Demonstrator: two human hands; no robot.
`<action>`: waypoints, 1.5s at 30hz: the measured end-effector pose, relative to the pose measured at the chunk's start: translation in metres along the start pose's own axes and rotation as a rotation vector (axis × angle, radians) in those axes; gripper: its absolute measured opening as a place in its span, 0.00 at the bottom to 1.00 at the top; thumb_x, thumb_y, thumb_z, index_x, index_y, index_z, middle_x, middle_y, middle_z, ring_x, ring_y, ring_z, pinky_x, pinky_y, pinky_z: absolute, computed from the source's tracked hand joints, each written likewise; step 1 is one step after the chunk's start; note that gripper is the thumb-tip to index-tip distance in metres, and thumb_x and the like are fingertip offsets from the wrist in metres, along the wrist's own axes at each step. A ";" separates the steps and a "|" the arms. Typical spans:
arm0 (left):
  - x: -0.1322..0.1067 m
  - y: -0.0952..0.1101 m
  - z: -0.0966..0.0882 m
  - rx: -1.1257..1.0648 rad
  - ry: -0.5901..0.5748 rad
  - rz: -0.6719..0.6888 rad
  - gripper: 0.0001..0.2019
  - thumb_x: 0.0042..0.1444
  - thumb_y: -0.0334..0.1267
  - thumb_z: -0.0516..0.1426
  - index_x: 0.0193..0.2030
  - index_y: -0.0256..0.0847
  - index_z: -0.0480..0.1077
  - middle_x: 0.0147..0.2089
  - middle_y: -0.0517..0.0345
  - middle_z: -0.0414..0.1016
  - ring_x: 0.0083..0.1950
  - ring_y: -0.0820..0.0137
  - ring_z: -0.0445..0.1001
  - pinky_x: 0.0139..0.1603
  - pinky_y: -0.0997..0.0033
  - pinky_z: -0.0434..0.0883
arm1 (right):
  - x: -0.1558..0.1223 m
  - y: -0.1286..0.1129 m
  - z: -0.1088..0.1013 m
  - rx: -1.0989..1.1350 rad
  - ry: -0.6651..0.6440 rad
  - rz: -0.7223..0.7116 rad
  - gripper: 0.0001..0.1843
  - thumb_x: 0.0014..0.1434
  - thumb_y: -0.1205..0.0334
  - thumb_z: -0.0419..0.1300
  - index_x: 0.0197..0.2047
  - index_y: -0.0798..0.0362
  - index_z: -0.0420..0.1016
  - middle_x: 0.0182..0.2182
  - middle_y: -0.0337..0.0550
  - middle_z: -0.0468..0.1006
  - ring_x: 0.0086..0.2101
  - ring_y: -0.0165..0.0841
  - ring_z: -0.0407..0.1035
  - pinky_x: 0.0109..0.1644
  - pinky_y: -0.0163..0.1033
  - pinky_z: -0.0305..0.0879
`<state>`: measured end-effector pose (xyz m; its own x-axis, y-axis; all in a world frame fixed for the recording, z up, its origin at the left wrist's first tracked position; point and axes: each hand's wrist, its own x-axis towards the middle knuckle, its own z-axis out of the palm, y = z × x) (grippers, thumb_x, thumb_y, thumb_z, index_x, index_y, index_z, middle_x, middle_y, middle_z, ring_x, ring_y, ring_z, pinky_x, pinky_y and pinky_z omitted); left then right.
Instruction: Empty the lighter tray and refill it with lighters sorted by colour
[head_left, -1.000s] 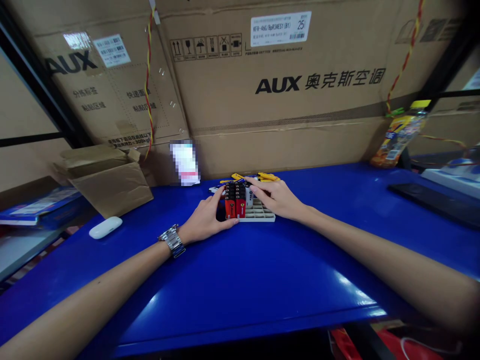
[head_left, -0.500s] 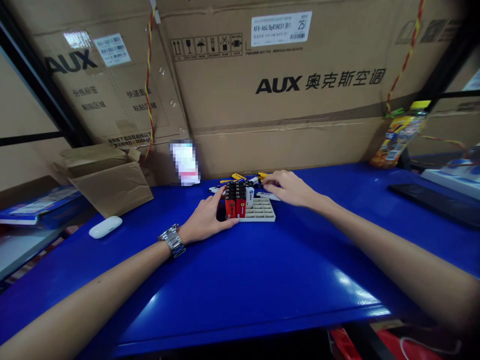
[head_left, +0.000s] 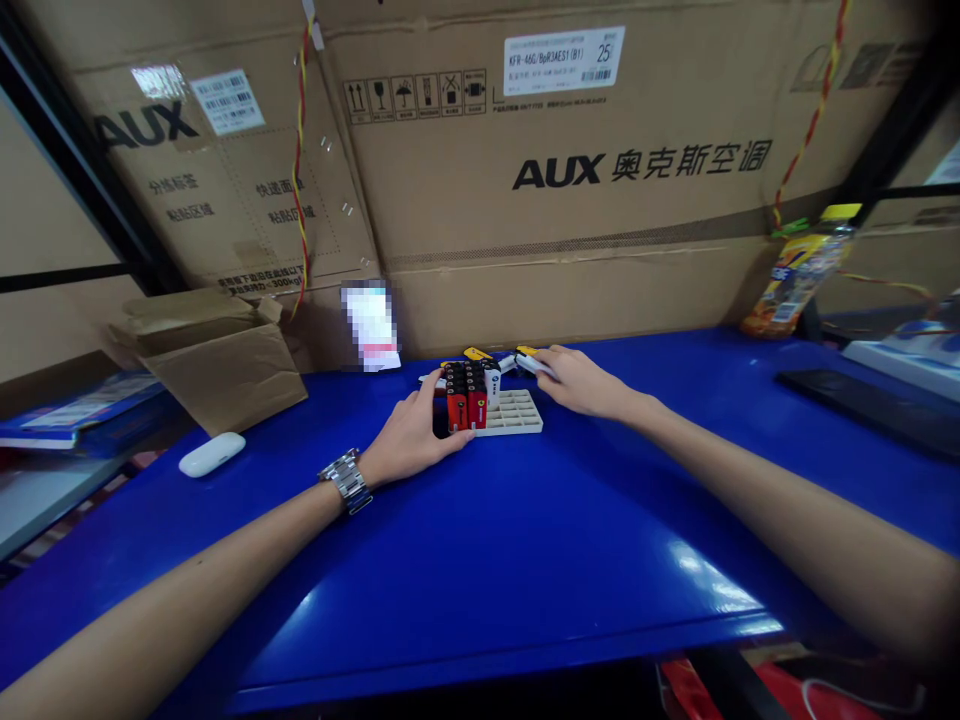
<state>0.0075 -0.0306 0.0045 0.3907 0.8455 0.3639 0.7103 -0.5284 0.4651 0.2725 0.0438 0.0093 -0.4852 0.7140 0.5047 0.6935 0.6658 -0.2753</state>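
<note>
A pale slotted tray (head_left: pixel 517 428) stands on the blue table, its left slots filled with upright red lighters (head_left: pixel 466 410) with black tops. Beside them in the tray is a white lighter (head_left: pixel 493 388); the slots on the right show bare. My left hand (head_left: pixel 409 435), with a metal watch at the wrist, clasps the tray's left end, thumb at the front and fingers behind. Between the fingers of my right hand (head_left: pixel 581 382) is another white lighter (head_left: pixel 534 366), held tilted behind the tray. Loose lighters, among them a yellow one (head_left: pixel 477 354), lie behind the tray, partly hidden.
A lit phone (head_left: pixel 371 325) leans against large cardboard boxes (head_left: pixel 600 220) at the back. An open carton (head_left: pixel 217 370) and a white oval case (head_left: pixel 212 455) are on the left. At right are a drink bottle (head_left: pixel 799 275) and a dark flat object (head_left: pixel 862 410).
My right hand, earlier among the loose lighters, now has a white one in its fingers. The tray has shifted slightly left and back with my left hand still on it.
</note>
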 end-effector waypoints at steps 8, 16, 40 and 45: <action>0.002 -0.010 0.004 0.055 0.136 -0.167 0.38 0.51 0.51 0.59 0.64 0.37 0.48 0.56 0.40 0.68 0.54 0.49 0.69 0.53 0.46 0.67 | -0.002 -0.034 0.000 0.143 -0.009 -0.061 0.10 0.57 0.64 0.52 0.37 0.53 0.75 0.29 0.41 0.75 0.26 0.30 0.63 0.31 0.38 0.56; -0.005 0.006 0.001 0.109 0.236 0.036 0.13 0.62 0.48 0.48 0.41 0.39 0.62 0.38 0.52 0.69 0.38 0.65 0.68 0.42 0.60 0.69 | -0.007 -0.060 0.018 0.718 -0.176 -0.012 0.12 0.60 0.53 0.56 0.36 0.54 0.73 0.29 0.40 0.75 0.29 0.31 0.67 0.34 0.38 0.64; -0.009 0.006 0.000 -0.433 0.144 -0.018 0.08 0.66 0.44 0.42 0.41 0.42 0.51 0.31 0.62 0.68 0.26 0.76 0.66 0.30 0.71 0.66 | -0.009 -0.034 0.026 -0.030 -0.081 -0.238 0.17 0.61 0.61 0.55 0.52 0.56 0.72 0.51 0.55 0.72 0.51 0.43 0.66 0.54 0.52 0.64; -0.011 0.017 0.000 -0.582 0.163 -0.067 0.09 0.66 0.45 0.43 0.38 0.43 0.49 0.28 0.64 0.66 0.25 0.76 0.64 0.29 0.72 0.64 | -0.011 -0.039 0.024 0.063 -0.128 -0.273 0.16 0.62 0.60 0.54 0.51 0.54 0.72 0.47 0.52 0.72 0.49 0.40 0.67 0.55 0.51 0.65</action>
<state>0.0154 -0.0492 0.0083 0.2290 0.8802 0.4157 0.2755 -0.4682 0.8396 0.2381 0.0151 -0.0048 -0.7152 0.5254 0.4609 0.4957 0.8462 -0.1954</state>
